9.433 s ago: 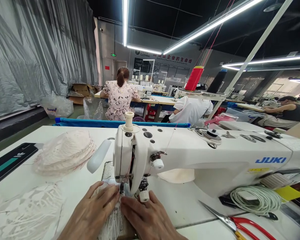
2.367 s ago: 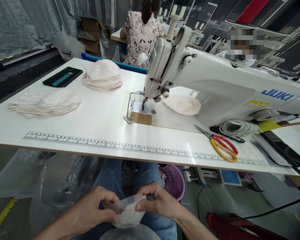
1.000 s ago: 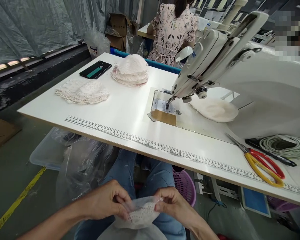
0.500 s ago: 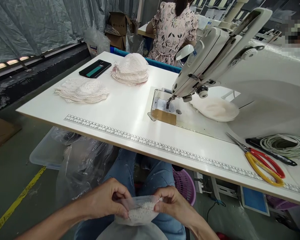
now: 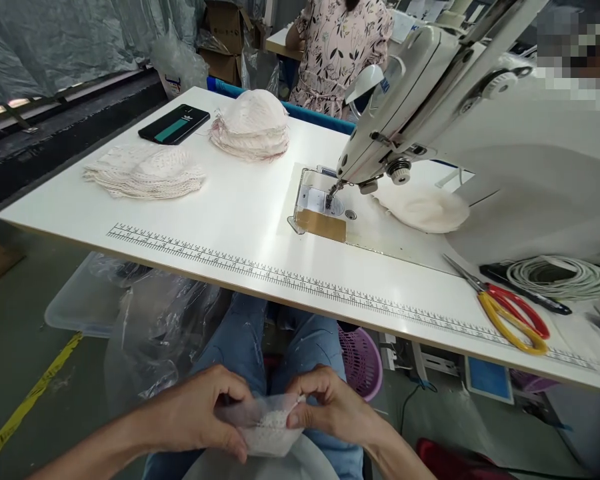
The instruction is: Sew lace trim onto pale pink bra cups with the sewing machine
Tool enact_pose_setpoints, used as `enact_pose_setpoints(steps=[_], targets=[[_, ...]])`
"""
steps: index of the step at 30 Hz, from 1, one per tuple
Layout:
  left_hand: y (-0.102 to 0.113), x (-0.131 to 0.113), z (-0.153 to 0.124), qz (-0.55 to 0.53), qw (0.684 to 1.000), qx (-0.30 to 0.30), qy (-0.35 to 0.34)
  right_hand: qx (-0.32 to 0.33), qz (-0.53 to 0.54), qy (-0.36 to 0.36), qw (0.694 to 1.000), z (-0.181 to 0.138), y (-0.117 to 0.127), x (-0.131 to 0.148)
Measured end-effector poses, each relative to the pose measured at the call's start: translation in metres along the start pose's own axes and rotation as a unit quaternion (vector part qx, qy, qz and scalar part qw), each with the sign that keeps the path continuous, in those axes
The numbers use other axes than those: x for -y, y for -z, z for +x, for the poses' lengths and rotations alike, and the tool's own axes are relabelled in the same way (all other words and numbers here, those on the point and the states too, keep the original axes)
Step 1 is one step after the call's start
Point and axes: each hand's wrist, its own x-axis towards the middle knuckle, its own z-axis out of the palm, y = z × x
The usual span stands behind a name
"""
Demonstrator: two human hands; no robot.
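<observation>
Above my lap, a small sheer white fabric piece (image 5: pixel 273 437) with a dotted, lacy patch is stretched between my two hands. My left hand (image 5: pixel 207 413) grips its left side, thumb in front and fingers curled behind. On the right, my right hand (image 5: pixel 325 407) pinches the upper corner between thumb and fingers. A pale, translucent rounded thing (image 5: pixel 310 463) lies below the fabric on my thighs; what it is I cannot make out.
On the white table (image 5: pixel 240 220) stand a sewing machine (image 5: pixel 405 113), two stacks of cup-shaped fabric pieces (image 5: pixel 250 127) (image 5: pixel 147 173), a phone (image 5: pixel 175 125) and scissors (image 5: pixel 510 317). A purple basket (image 5: pixel 363 363) is under the table. A person (image 5: pixel 340 53) sits beyond it.
My view has shifted, so the table sits further left and higher. Both hands have moved slightly left, and the fabric between them looks narrower and more folded.
</observation>
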Motion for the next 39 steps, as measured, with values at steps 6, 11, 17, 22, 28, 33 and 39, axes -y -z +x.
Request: enact_pose_setpoints(steps=[6, 11, 17, 22, 28, 33, 39], targets=[[-0.002, 0.004, 0.006, -0.006, 1.0, -0.02, 0.007, -0.013, -0.043, -0.01, 0.999, 0.002, 0.003, -0.005], [0.0, 0.003, 0.003, -0.003, 1.0, -0.019, 0.005, -0.004, -0.067, -0.002, 0.998, 0.005, 0.001, -0.005], [-0.006, -0.001, 0.01, 0.006, 0.999, -0.039, -0.002, -0.001, -0.101, 0.025, 0.995, 0.006, -0.001, -0.007], [-0.011, 0.003, 0.015, -0.015, 0.998, -0.053, -0.007, -0.006, -0.083, -0.001, 0.997, 0.006, 0.003, -0.011], [-0.009, 0.005, 0.014, -0.052, 0.997, -0.054, 0.0, 0.013, -0.053, -0.029, 0.998, 0.008, 0.005, -0.013], [-0.009, 0.013, 0.011, -0.055, 0.997, -0.062, 0.005, 0.008, -0.104, 0.011, 0.995, 0.007, 0.0, -0.015], [-0.012, 0.021, 0.004, -0.036, 0.996, -0.081, 0.014, -0.046, -0.219, 0.056, 0.973, 0.006, -0.011, -0.016]])
